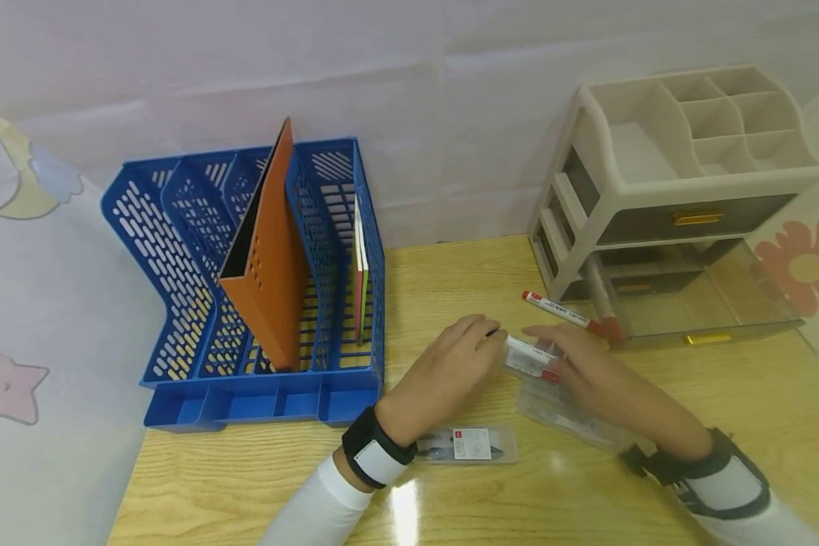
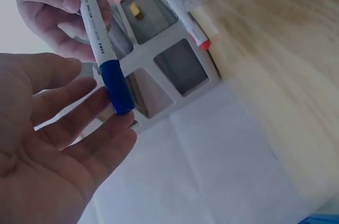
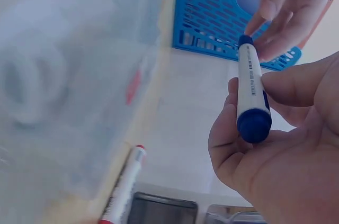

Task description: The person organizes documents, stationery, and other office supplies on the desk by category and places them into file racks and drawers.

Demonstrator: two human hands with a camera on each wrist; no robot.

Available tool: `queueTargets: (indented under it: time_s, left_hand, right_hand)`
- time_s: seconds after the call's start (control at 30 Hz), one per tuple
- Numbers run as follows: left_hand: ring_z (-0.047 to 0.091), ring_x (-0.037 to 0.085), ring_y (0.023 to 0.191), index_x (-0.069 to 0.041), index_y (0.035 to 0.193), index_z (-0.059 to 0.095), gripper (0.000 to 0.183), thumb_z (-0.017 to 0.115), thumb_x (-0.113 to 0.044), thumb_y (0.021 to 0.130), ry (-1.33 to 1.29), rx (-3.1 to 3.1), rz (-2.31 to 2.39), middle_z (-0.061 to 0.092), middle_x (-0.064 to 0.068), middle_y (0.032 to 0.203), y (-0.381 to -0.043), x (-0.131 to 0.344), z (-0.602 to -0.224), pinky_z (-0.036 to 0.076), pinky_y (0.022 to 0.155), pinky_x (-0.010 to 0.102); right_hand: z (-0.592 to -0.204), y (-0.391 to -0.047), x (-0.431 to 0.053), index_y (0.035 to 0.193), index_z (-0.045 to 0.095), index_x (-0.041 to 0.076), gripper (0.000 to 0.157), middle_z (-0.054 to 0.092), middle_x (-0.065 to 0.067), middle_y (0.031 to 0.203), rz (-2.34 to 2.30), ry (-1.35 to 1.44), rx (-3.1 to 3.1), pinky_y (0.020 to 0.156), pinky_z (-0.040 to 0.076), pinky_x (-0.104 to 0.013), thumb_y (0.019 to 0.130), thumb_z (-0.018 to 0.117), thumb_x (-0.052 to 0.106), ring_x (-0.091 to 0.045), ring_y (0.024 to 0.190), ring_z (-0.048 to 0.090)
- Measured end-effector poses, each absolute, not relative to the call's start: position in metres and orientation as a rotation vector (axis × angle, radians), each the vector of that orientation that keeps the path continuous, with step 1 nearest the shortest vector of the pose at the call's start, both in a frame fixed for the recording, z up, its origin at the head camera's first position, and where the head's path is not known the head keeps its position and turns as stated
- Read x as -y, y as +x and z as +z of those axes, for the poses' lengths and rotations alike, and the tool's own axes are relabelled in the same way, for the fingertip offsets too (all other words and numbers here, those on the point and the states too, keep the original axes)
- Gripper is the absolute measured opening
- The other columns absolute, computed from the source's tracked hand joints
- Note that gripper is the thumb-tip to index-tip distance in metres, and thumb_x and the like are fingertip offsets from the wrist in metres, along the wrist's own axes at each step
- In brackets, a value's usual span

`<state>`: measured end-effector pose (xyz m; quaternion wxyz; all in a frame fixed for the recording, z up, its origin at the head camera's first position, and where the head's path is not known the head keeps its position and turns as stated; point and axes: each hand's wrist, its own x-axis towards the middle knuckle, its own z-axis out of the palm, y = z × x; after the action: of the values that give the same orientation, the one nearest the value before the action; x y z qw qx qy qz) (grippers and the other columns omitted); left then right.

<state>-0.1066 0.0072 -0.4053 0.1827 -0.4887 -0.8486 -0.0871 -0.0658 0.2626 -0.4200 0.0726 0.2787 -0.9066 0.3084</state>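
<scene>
A white marker [image 1: 522, 350] with blue ends spans the gap between my two hands. My right hand [image 1: 587, 375] holds its barrel; in the right wrist view the thumb and curled fingers [image 3: 225, 150] lie on either side of the marker [image 3: 251, 81]. At the other end is my left hand [image 1: 453, 371], whose loosely spread fingers [image 2: 90, 110] touch the blue cap [image 2: 117, 89] in the left wrist view. Under the right hand lie clear plastic cases [image 1: 566, 417], partly hidden. Another clear case [image 1: 467, 444] with a white label lies beside the left wrist.
A red-ended white marker [image 1: 560, 309] lies by the beige desk organizer [image 1: 614, 182], whose lower clear drawer [image 1: 710, 303] is pulled out. At left stands a blue file rack [image 1: 259, 402] holding an orange folder [image 1: 266, 280] and thin booklets [image 1: 359, 277].
</scene>
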Motion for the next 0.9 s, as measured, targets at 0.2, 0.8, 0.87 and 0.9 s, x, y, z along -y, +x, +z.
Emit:
queueTargets:
  time_s: [0.2,0.8,0.87,0.9]
  left_hand:
    - [0.062,0.019,0.116,-0.005,0.123,0.071,0.025,0.062,0.000,0.100,-1.331,2.384,-0.411,0.065,0.008,0.122,-0.112,-0.003,-0.403,0.053,0.102,0.027]
    - [0.065,0.014,0.098,-0.004,0.111,0.073,0.016,0.059,-0.004,0.103,-1.232,2.282,-0.548,0.069,0.005,0.107,-0.111,0.002,-0.394,0.056,0.084,0.019]
    - [0.065,0.014,0.099,-0.004,0.112,0.073,0.017,0.058,-0.005,0.105,-1.217,2.265,-0.552,0.070,0.006,0.107,-0.110,0.003,-0.392,0.057,0.085,0.019]
    - [0.066,0.014,0.099,-0.003,0.112,0.073,0.017,0.058,-0.006,0.105,-1.208,2.256,-0.559,0.070,0.007,0.107,-0.109,0.003,-0.392,0.057,0.086,0.019]
  right_hand:
    - [-0.404,-0.077,-0.258,0.142,0.054,0.002,0.053,0.068,0.000,0.110,0.987,0.839,2.695,0.073,0.050,-0.021,0.091,0.065,-0.011,-0.003,0.087,0.056]
    - [-0.376,-0.090,-0.249,0.134,0.058,-0.002,0.046,0.075,0.000,0.110,1.540,0.545,2.494,0.086,0.053,-0.010,0.091,0.066,-0.015,0.002,0.103,0.067]
    - [-0.376,-0.089,-0.249,0.131,0.058,-0.005,0.042,0.074,0.004,0.113,1.673,0.472,2.434,0.086,0.055,-0.012,0.091,0.065,-0.015,-0.001,0.104,0.067]
    - [-0.375,-0.088,-0.248,0.130,0.057,-0.006,0.040,0.073,0.004,0.113,1.756,0.437,2.393,0.086,0.055,-0.013,0.092,0.065,-0.015,-0.003,0.105,0.068]
